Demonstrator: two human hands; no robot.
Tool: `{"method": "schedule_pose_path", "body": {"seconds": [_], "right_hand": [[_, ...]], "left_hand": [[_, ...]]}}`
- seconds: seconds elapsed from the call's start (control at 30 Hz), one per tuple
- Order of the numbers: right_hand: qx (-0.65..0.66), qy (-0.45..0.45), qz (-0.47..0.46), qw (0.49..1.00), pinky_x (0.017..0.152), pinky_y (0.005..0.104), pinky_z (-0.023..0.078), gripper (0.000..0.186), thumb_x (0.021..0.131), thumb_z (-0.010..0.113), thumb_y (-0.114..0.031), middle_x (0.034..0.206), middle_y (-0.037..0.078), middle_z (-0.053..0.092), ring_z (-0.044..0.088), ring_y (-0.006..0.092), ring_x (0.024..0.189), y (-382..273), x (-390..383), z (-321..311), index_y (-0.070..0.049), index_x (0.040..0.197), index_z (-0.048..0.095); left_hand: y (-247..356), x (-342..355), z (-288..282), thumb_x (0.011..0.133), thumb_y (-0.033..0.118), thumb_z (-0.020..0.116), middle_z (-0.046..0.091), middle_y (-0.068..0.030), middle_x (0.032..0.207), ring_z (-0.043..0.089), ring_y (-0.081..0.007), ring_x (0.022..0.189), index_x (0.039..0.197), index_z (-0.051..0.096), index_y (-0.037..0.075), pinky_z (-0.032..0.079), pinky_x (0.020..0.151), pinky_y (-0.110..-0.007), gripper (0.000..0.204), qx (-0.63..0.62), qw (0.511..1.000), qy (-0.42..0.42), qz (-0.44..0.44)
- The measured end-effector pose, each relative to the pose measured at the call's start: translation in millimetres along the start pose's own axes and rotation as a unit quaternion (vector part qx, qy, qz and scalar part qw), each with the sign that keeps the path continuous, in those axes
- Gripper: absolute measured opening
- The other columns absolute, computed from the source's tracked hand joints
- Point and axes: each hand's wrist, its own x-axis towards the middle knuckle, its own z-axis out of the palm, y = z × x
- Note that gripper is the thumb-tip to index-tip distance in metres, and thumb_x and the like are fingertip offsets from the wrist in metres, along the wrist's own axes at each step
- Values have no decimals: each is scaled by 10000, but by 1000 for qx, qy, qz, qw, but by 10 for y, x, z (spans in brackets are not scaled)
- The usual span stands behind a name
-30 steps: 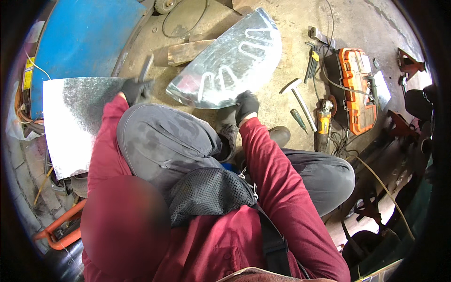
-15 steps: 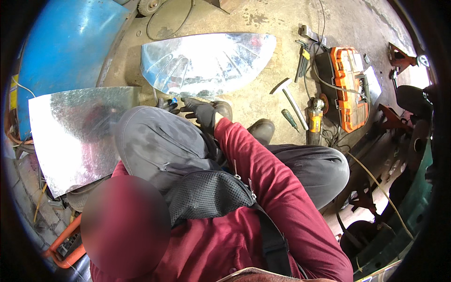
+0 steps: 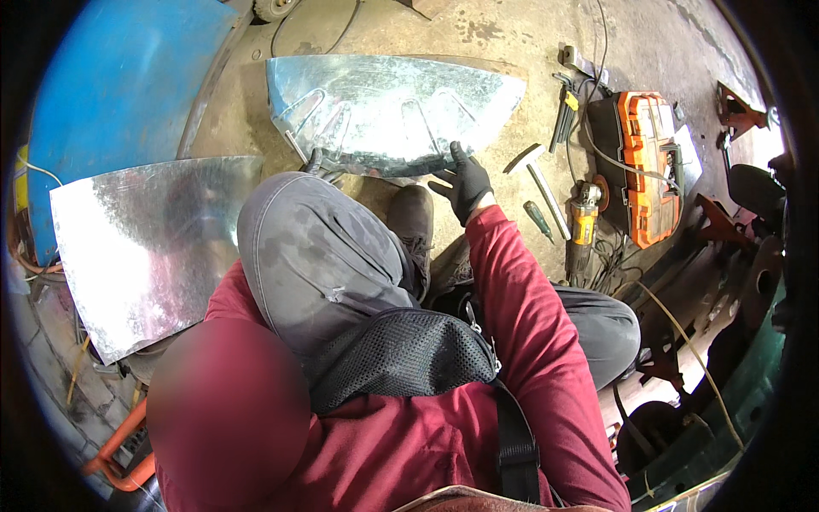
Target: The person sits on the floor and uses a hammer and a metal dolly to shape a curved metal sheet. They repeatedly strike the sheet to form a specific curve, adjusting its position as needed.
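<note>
In front of my knees is a shiny half-round sheet of metal (image 3: 384, 107) with several long loop-shaped marks fanning across it. My gloved right hand (image 3: 469, 183) grips its curved near edge, with the thumb on top and the fingers spread below the rim. At the same edge, further left, my gloved left hand (image 3: 317, 162) has its thumb against the sheet; my raised knee hides most of its fingers. A thin, light rod (image 3: 296, 147) sticks out beside that hand, and I cannot make out whether the hand holds it.
Left of my knee lies a second metal sheet (image 3: 141, 247), beside a large blue panel (image 3: 128, 85). On the right are a hammer (image 3: 546, 192), a screwdriver (image 3: 538, 220), an angle grinder (image 3: 583, 226), hex keys (image 3: 564, 115) and an orange-black toolbox (image 3: 648, 171). Cables run among them.
My right hand has moved right, away from the left, onto the sheet's near edge. The half-round sheet has shifted slightly right and its reflections differ. The blue item by my left hand no longer shows.
</note>
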Motion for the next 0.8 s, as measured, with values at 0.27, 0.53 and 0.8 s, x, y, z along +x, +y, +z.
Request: {"method": "schedule_pose_path", "body": {"seconds": [0.27, 0.53, 0.8], "right_hand": [[-577, -318, -348, 667, 916, 396, 598, 403, 983, 699, -242, 1226, 145, 715, 711, 313, 1064, 501, 182, -267, -58, 1338, 651], [-757, 80, -127, 635, 987, 509, 553, 336, 960, 550, -208, 1223, 292, 708, 696, 424, 1171, -706, 845, -949, -44, 1160, 765], [-845, 36, -398, 356, 1119, 622, 413, 955, 850, 807, -225, 1643, 93, 400, 430, 380, 1469, -1517, 787, 67, -257, 1648, 282]], "left_hand": [[405, 148, -200, 1059, 448, 588, 683, -131, 1198, 695, -278, 1005, 1413, 567, 99, 594, 837, -465, 499, 35, 998, -28, 52], [1130, 65, -734, 1083, 431, 541, 683, -132, 1198, 699, -311, 1013, 1383, 565, 76, 595, 841, -490, 465, 109, 977, -113, 147], [1022, -506, 185, 1079, 301, 588, 696, -100, 1104, 693, -257, 901, 1284, 604, 48, 583, 752, -449, 326, 2, 973, 51, 225]]}}
